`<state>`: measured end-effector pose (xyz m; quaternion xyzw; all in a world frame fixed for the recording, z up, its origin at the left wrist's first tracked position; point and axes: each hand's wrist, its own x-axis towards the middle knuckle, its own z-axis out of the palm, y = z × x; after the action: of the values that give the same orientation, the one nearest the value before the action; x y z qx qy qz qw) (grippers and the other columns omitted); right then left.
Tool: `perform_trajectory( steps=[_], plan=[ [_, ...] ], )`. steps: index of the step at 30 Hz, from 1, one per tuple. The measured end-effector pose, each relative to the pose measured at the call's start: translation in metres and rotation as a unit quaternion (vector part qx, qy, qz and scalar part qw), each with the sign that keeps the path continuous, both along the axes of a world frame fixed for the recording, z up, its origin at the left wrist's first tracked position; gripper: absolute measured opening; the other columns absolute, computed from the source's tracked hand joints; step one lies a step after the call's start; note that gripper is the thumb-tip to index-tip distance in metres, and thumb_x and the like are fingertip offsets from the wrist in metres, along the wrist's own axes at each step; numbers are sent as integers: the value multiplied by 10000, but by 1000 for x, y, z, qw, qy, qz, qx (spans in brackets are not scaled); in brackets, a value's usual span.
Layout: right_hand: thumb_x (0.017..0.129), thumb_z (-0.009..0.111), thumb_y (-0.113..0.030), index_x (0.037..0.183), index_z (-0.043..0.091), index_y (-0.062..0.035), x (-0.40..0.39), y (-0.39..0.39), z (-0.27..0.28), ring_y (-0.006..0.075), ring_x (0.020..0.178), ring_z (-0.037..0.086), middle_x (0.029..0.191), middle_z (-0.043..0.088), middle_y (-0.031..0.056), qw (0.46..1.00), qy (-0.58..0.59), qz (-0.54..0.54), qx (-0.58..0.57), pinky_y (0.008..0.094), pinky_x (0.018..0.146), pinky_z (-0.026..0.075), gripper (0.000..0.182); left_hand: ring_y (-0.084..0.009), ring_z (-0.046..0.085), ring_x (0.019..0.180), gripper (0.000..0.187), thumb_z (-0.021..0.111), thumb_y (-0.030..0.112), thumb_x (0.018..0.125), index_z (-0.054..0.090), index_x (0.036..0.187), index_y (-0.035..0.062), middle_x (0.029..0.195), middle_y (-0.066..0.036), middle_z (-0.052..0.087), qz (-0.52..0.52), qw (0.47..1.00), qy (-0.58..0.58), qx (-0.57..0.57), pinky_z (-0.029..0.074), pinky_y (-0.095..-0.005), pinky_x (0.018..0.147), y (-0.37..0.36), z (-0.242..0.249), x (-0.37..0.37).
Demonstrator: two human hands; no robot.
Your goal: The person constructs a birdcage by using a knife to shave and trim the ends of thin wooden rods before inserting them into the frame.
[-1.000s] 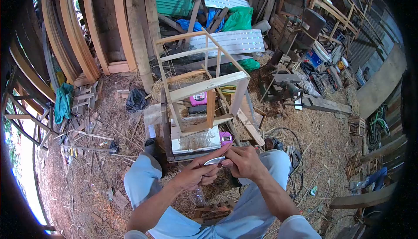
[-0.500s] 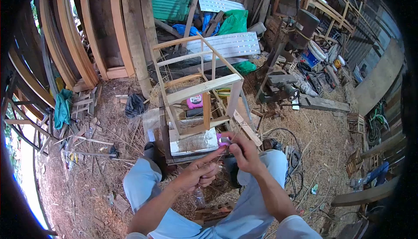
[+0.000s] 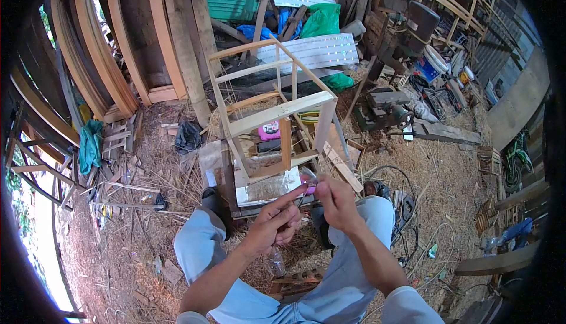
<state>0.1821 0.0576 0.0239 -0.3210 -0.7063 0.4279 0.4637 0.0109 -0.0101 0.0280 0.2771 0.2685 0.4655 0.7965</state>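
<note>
Just in front of the low work surface, my right hand (image 3: 339,205) pinches a small shiny pink-and-silver object (image 3: 311,187). My left hand (image 3: 275,225) is beside it, index finger stretched to the object and the other fingers curled in; what these hold, if anything, I cannot tell. Beyond both hands stands an open frame of pale wood (image 3: 282,113), with slim legs and rails. Under its near end lies a white, dusty board (image 3: 277,189). A pink container (image 3: 269,130) with a dark label shows between the frame's bars.
Sawdust and wood scraps cover the ground (image 3: 141,253). Curved wooden frames (image 3: 112,47) lean at the left. A green crate (image 3: 232,1) and a perforated white panel (image 3: 318,50) lie at the back. A black cable (image 3: 413,206) loops by my right knee. A dark machine (image 3: 386,109) stands right.
The view has shifted slightly, moving the scene a little to the right. Both hands stay close together, and the small pink-and-silver object has turned a little at my right fingertips.
</note>
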Motion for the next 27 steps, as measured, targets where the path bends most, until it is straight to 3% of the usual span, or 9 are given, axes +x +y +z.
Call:
perform_trajectory(
  steps=[1,2,3,6,12,14,20,27],
  plan=[
    [930,490,-166,1099,556,6,-3,0,0,213,463,487,560,480,103,980,-78,-43,177,319,445,358,250,-38,298,432,450,474,199,949,357,1374,112,769,2,443,14,1000,-9,-3,260,-171,386,1,1,-1],
    [877,509,-74,996,562,13,1,-8,8,338,530,543,610,522,189,977,-166,3,136,393,478,401,157,-38,298,432,450,474,199,949,357,1374,112,769,2,443,16,1000,-7,-4,260,-171,386,1,2,0],
    [877,509,-74,996,562,13,-1,-11,6,338,530,543,610,522,189,977,-163,4,135,393,478,401,157,-40,298,433,450,465,202,953,351,1379,113,753,4,438,29,999,20,-9,264,-176,387,0,5,1],
    [834,560,-94,781,499,-22,-5,-16,-2,343,517,530,606,524,145,955,-225,30,191,420,467,408,108,-37,302,444,434,445,193,961,354,1376,101,705,18,399,27,999,29,-32,272,-182,391,-4,5,-1],
    [881,546,-219,828,533,-38,3,-7,1,307,543,566,625,539,113,938,-265,24,220,390,471,444,189,-33,308,447,324,425,206,973,453,1270,82,678,27,362,-20,998,-10,-66,280,-187,387,-6,-5,-3],
    [889,539,-238,836,545,-42,3,-5,1,302,553,575,633,544,108,940,-262,19,216,383,476,452,203,-31,306,447,243,428,215,973,497,1162,79,684,27,357,-6,999,-7,-46,273,-185,380,-8,5,-2],
    [890,539,-253,868,570,-56,4,-2,5,301,567,586,642,549,101,923,-297,-2,245,379,484,461,201,-59,309,434,292,431,232,968,453,1226,97,694,14,339,-9,999,-1,-36,261,-205,380,-8,-1,-5],
    [883,550,-212,782,528,-46,7,10,1,340,564,572,607,536,139,922,-296,-89,231,399,474,431,196,-50,275,416,407,434,227,965,369,1352,121,692,22,307,9,999,8,-31,267,-194,362,-9,4,-5]
  ],
)
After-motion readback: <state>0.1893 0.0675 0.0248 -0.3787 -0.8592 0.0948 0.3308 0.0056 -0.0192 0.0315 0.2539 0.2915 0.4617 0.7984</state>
